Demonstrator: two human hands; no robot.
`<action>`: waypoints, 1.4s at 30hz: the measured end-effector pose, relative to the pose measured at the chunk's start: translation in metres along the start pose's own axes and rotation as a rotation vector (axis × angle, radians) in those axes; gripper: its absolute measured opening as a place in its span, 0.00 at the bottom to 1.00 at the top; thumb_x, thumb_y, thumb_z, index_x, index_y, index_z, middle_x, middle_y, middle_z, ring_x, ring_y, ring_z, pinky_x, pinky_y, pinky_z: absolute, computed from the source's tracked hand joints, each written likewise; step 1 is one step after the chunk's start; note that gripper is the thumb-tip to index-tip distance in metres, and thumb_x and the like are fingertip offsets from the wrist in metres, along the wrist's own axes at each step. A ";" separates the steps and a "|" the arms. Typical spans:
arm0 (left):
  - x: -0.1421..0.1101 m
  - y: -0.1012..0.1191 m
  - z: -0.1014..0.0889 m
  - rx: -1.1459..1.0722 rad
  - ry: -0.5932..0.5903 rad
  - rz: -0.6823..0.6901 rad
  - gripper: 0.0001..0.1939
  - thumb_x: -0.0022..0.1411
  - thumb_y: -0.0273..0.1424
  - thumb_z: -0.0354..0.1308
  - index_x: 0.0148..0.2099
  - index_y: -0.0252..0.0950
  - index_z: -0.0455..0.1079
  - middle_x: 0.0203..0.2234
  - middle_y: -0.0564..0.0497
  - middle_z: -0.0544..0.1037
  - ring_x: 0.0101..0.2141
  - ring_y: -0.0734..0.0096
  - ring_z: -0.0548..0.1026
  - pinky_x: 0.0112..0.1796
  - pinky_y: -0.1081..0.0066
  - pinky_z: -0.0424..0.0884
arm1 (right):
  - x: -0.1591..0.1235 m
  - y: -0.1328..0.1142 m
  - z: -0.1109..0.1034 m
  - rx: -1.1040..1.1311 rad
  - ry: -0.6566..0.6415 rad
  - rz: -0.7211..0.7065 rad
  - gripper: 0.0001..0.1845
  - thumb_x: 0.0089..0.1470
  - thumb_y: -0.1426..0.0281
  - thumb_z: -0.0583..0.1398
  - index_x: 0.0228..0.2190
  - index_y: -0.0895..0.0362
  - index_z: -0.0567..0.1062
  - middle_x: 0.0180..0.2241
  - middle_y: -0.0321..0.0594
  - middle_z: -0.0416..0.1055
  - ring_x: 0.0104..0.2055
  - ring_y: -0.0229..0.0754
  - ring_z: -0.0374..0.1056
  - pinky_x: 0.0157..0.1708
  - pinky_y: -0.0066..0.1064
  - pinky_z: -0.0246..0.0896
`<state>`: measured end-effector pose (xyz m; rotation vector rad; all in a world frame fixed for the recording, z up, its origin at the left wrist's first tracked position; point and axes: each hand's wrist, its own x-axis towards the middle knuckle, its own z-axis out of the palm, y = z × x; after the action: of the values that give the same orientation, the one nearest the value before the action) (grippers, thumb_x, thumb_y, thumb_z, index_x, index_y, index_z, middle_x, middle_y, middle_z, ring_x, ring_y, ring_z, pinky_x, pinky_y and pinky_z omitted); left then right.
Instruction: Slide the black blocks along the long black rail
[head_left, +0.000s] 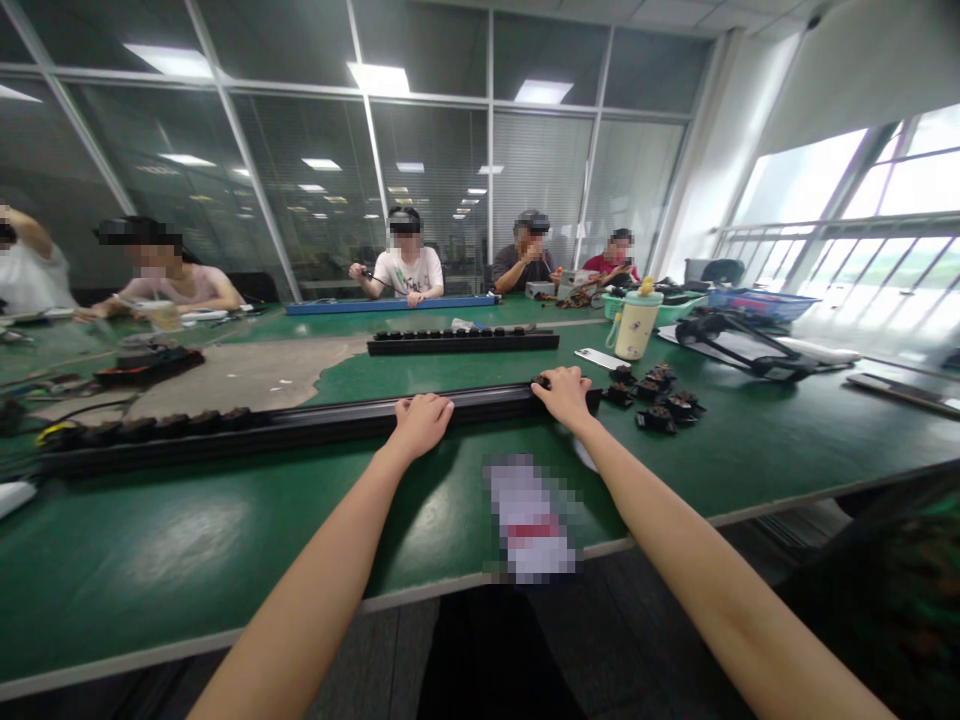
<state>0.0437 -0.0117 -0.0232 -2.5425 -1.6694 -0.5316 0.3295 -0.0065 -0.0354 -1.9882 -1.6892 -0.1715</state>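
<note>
A long black rail (337, 422) lies across the green table in front of me. Several small black modules (139, 430) sit in a row along its left part. My left hand (424, 425) is closed over the rail near its middle, with the fingers on the far side. Toward the rail's right end, my right hand (566, 395) is closed with its fingertips on a small black module (541, 382), mostly hidden beneath them. More loose black modules (664, 412) are grouped on the table just right of the rail's end.
Another black rail (465, 342) with modules stands farther back. A yellow cup (638, 325), a white phone (598, 358) and a black frame-like object (742, 345) are at the right. A blurred phone-shaped item (531, 520) lies near the front edge. Several people sit across the table.
</note>
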 end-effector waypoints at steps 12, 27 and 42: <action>0.002 -0.003 0.003 0.012 0.007 0.014 0.21 0.76 0.37 0.42 0.50 0.43 0.77 0.54 0.46 0.79 0.56 0.55 0.72 0.56 0.48 0.57 | 0.001 0.002 0.001 0.072 -0.003 0.028 0.18 0.63 0.61 0.57 0.47 0.55 0.81 0.52 0.51 0.72 0.58 0.59 0.56 0.53 0.52 0.57; 0.003 -0.005 0.004 0.036 -0.007 0.018 0.21 0.76 0.37 0.40 0.49 0.43 0.77 0.53 0.45 0.79 0.56 0.55 0.71 0.56 0.49 0.57 | 0.001 -0.001 0.001 0.056 -0.036 0.104 0.25 0.60 0.56 0.59 0.51 0.57 0.79 0.52 0.54 0.72 0.56 0.59 0.61 0.54 0.46 0.55; 0.003 -0.005 0.006 0.023 0.011 0.016 0.22 0.75 0.37 0.41 0.48 0.45 0.78 0.52 0.45 0.80 0.55 0.56 0.72 0.56 0.50 0.57 | 0.001 0.001 0.005 0.073 0.020 0.216 0.26 0.58 0.50 0.63 0.53 0.49 0.80 0.50 0.51 0.73 0.55 0.56 0.63 0.56 0.45 0.50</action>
<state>0.0412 -0.0056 -0.0282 -2.5301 -1.6398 -0.5210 0.3298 -0.0038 -0.0395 -2.0888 -1.4353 -0.0512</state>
